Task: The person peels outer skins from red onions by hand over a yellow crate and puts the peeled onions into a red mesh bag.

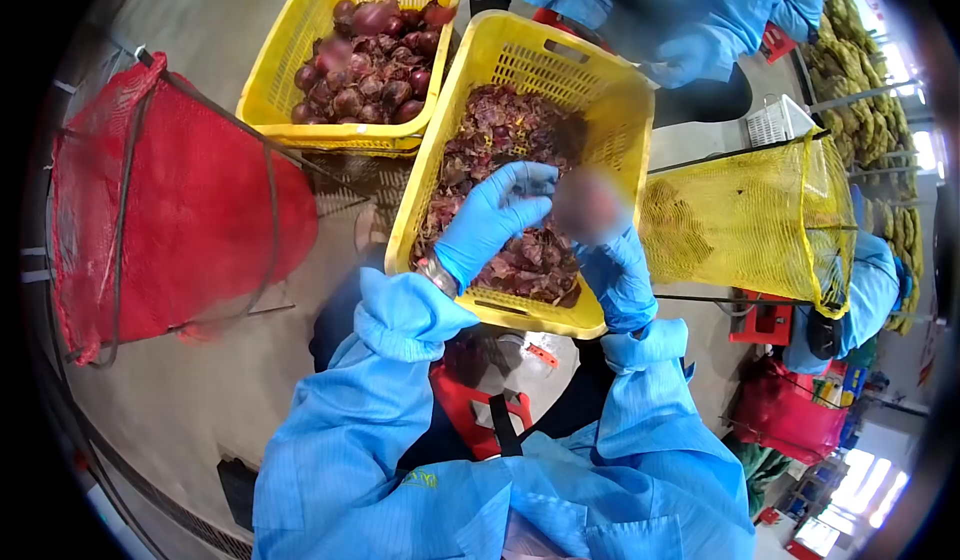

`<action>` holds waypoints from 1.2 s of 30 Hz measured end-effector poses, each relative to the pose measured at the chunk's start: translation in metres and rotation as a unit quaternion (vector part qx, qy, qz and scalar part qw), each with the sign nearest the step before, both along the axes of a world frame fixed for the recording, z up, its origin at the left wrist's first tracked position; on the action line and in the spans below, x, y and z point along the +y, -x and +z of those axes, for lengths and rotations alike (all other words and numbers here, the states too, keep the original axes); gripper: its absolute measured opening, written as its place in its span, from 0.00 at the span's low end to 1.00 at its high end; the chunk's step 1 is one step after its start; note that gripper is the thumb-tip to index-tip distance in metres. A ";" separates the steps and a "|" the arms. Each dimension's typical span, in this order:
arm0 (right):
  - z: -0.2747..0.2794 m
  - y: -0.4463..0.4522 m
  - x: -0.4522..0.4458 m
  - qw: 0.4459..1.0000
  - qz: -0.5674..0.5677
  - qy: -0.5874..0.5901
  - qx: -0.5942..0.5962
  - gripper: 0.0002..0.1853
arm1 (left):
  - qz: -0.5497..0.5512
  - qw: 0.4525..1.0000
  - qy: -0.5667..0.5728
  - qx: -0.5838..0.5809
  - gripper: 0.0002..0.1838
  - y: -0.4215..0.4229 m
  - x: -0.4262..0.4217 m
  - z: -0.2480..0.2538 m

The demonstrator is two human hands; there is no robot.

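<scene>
Both my hands wear blue gloves and are above a yellow crate (425, 175) of loose purple onion skins (500, 140). My left hand (497, 215) is over the skins, its fingers bent and the thumb apart, with nothing visible in it. At the crate's right side, my right hand (620, 278) is closed around the lower part of a round reddish onion (590, 205). That onion is badly blurred, and some of my right fingers are hidden. A watch (438, 274) sits on my left wrist.
Another yellow crate (270, 85) holding several red onions (370, 80) stands at the upper left. A red mesh bag (190, 195) hangs on a frame at left, a yellow mesh bag (745, 220) at right. Across from me sits a person in blue (690, 10).
</scene>
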State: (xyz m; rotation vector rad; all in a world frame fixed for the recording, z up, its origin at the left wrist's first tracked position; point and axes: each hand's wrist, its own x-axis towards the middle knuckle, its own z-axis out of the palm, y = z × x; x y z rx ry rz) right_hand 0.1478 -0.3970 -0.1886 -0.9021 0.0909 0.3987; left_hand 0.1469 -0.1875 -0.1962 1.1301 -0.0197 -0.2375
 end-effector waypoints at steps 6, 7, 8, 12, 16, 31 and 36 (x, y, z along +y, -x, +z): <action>-0.001 -0.010 0.010 0.998 0.004 -0.055 0.010 0.25 | -0.010 0.998 0.037 -0.058 0.32 0.000 -0.026 -0.002; -0.004 -0.010 0.007 0.994 0.044 -0.095 0.023 0.25 | 0.005 0.993 0.090 -0.074 0.33 0.000 -0.032 0.000; -0.008 -0.010 0.004 0.987 0.084 -0.134 0.036 0.25 | 0.009 0.994 0.094 -0.063 0.35 -0.002 -0.032 -0.004; -0.006 -0.001 0.010 0.980 0.067 -0.144 0.116 0.23 | -0.026 0.999 0.005 -0.028 0.34 -0.006 -0.026 0.003; -0.004 0.000 0.015 0.981 0.040 -0.132 0.140 0.21 | -0.027 0.999 -0.004 -0.027 0.31 -0.003 -0.028 -0.006; -0.022 0.003 0.010 0.986 0.064 -0.069 0.139 0.16 | -0.037 0.992 -0.012 -0.119 0.21 0.004 -0.030 0.000; -0.017 0.003 0.016 0.988 0.101 -0.064 0.100 0.19 | -0.036 0.994 0.067 -0.076 0.20 0.005 -0.032 -0.005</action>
